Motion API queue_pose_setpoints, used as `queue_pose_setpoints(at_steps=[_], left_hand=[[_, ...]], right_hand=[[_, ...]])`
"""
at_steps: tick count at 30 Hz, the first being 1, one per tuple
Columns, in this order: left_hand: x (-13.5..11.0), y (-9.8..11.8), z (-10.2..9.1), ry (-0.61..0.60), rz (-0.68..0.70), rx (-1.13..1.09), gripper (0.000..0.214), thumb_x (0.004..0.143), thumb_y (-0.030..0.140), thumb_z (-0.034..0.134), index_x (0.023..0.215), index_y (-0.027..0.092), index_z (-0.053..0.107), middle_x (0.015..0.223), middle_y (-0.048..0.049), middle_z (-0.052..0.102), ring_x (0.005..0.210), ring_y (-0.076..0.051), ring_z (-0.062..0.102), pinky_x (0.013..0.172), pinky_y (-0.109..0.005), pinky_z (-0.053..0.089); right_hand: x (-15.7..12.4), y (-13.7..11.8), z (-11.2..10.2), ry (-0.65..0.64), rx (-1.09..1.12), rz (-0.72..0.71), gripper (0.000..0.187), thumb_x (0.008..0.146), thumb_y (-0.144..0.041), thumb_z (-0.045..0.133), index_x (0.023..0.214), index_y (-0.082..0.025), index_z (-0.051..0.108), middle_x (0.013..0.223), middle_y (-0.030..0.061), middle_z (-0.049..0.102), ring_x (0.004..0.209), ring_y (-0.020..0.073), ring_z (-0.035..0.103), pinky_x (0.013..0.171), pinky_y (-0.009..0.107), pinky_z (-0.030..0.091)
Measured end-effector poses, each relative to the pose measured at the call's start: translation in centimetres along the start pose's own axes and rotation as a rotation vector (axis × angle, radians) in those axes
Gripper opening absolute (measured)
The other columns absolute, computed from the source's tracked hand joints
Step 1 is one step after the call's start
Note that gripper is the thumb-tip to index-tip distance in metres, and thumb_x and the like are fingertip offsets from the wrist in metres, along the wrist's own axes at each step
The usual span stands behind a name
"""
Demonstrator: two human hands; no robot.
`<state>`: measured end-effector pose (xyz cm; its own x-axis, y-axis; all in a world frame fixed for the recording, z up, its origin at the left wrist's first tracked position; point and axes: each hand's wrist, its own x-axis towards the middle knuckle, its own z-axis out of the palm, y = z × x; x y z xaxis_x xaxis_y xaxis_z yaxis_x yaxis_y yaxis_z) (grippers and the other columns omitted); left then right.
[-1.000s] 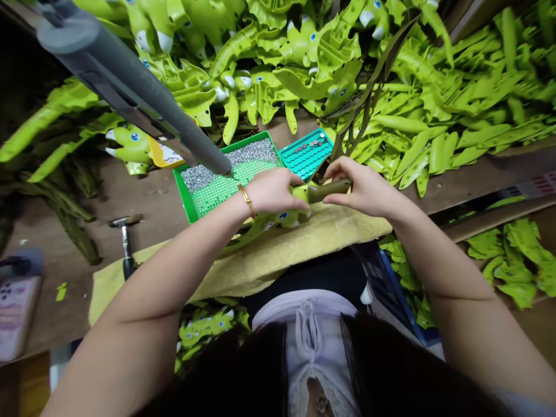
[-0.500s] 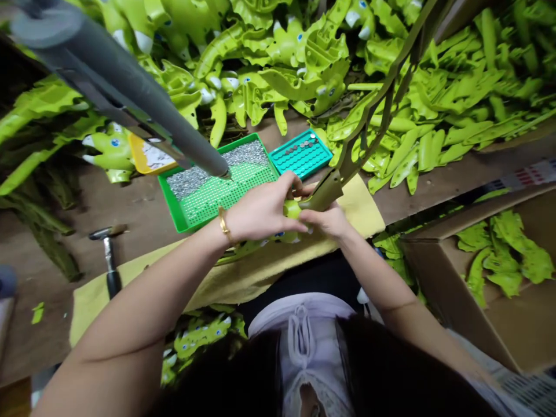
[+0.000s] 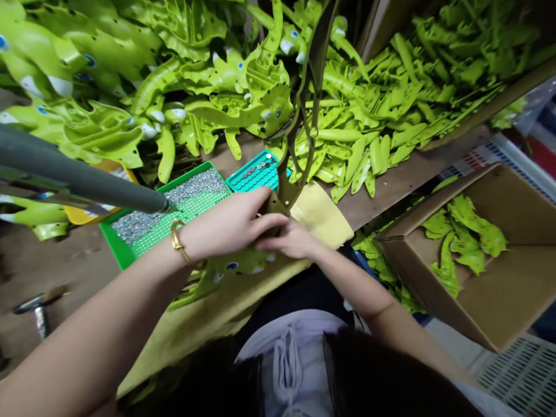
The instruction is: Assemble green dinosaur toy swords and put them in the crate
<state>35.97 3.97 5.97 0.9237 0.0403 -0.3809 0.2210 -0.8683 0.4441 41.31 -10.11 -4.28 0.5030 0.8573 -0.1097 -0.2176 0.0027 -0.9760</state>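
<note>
Well, on my feed the right hand (image 3: 295, 238) has its fingers (image 3: 271, 242) curled in around the base of the olive piece (image 3: 297, 159), which rises toward the far edge of the worktop (image 3: 30, 255). The left hand (image 3: 223, 226) bends over the green toy part (image 3: 249, 262), above the yellow cloth (image 3: 321, 214) along the near edge; its grip is hidden, so I can't tell how far it closes.

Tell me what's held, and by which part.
Olive piece, by its lower end, where the left hand and right hand meet. Can't tell: each hand's exact grip, or any hold on the green toy beneath.
</note>
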Motion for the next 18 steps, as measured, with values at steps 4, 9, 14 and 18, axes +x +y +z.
queue_pose_setpoints(at_steps=[4, 9, 14, 18], left_hand=[[1.0, -0.4, 0.4, -0.016, -0.038, -0.113, 0.038, 0.080, 0.058, 0.050, 0.072, 0.022, 0.041, 0.070, -0.0015, 0.055, 0.064, -0.018, 0.052, 0.061, -0.031, 0.037], [1.5, -1.1, 1.5, 0.011, -0.065, -0.223, 0.033, 0.080, 0.053, 0.050, 0.082, 0.021, 0.048, 0.082, -0.0030, 0.060, 0.076, -0.021, 0.057, 0.068, -0.034, 0.043], [1.7, -1.2, 1.1, -0.040, -0.140, -0.311, 0.031, 0.084, 0.051, 0.048, 0.090, 0.021, 0.051, 0.080, -0.0015, 0.058, 0.074, -0.020, 0.056, 0.064, -0.032, 0.044], [2.0, 0.3, 2.8, 0.026, -0.188, -0.298, 0.026, 0.089, 0.042, 0.046, 0.096, 0.018, 0.054, 0.094, -0.0065, 0.065, 0.086, -0.023, 0.061, 0.073, -0.034, 0.048]], right_hand=[[1.2, -3.9, -10.2, 0.411, -0.653, -0.114, 0.022, 0.084, -0.041, 0.061, 0.094, -0.023, 0.069, 0.099, 0.0067, 0.067, 0.097, 0.0241, 0.060, 0.095, 0.049, 0.047], [4.3, -5.4, -17.9, 0.521, -1.222, -0.145, 0.020, 0.076, -0.015, 0.065, 0.096, -0.019, 0.067, 0.133, 0.0130, 0.056, 0.134, 0.0391, 0.038, 0.111, 0.065, 0.027], [4.3, -5.6, -16.8, 0.769, -0.777, -0.490, 0.023, 0.093, -0.041, 0.043, 0.106, -0.027, 0.056, 0.123, 0.0089, 0.062, 0.124, 0.0266, 0.055, 0.105, 0.055, 0.042], [3.6, -2.9, -11.9, 0.817, -0.051, -0.443, 0.042, 0.089, -0.059, 0.043, 0.123, -0.035, 0.040, 0.112, 0.0056, 0.066, 0.112, 0.0231, 0.064, 0.085, 0.042, 0.054]])
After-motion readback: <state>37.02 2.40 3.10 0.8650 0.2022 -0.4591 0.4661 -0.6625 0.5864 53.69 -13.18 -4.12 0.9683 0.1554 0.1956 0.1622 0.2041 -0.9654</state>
